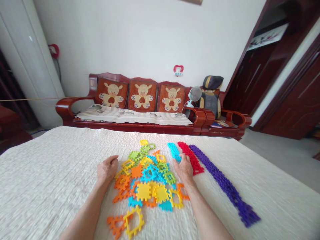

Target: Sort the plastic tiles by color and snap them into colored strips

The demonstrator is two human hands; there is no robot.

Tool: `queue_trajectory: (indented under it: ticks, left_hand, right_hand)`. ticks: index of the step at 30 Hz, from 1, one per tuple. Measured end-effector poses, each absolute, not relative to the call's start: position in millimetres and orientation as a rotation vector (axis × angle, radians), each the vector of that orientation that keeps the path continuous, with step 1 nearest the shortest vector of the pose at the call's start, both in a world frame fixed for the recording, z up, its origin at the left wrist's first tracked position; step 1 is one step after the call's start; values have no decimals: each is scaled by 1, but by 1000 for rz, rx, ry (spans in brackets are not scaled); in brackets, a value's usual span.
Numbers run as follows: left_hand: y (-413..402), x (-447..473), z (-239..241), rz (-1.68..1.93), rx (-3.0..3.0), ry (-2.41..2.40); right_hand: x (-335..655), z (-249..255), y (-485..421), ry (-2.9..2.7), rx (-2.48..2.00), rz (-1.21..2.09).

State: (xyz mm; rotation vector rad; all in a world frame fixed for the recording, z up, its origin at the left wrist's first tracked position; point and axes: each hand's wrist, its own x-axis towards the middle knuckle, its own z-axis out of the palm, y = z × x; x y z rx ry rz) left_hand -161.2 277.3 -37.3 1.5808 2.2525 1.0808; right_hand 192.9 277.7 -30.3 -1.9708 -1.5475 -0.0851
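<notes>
A loose heap of flat plastic interlocking pieces with notched edges, in yellow, orange, green and light blue, lies between my two hands; one is a solid yellow square [144, 191]. My left hand [107, 168] rests on the cloth just left of the heap, its fingers curled in and nothing visible in them. On the other side, my right hand [184, 168] has thumb and fingers around the near end of a row of light blue pieces [173, 150]. Beside that row lie a red row [190, 156] and a much longer purple row [222, 180].
A pale quilted cloth [57, 173] covers the table. An orange piece [116, 225] and a yellow frame piece [141, 221] lie near the front edge. Behind the table stands a wooden sofa [67, 108] with bear cushions and a small fan [195, 94].
</notes>
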Motion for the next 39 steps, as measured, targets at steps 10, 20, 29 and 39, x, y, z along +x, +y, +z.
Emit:
queue_trajectory:
  ticks: [10, 20, 29, 39]
  left_hand:
    - [277, -160, -38, 1079, 1599, 2262]
    - [277, -160, -38, 1110, 1598, 2240]
    - [277, -156, -35, 1099, 1618, 2255]
    - [276, -154, -33, 1102, 1654, 2271]
  right_hand:
    - [193, -26, 278, -1538, -2061, -87]
    - [194, -21, 277, -1558, -1994, -72]
    - [160, 0, 265, -1861, -1286, 120]
    - [118, 10, 239, -2198, -1349, 114]
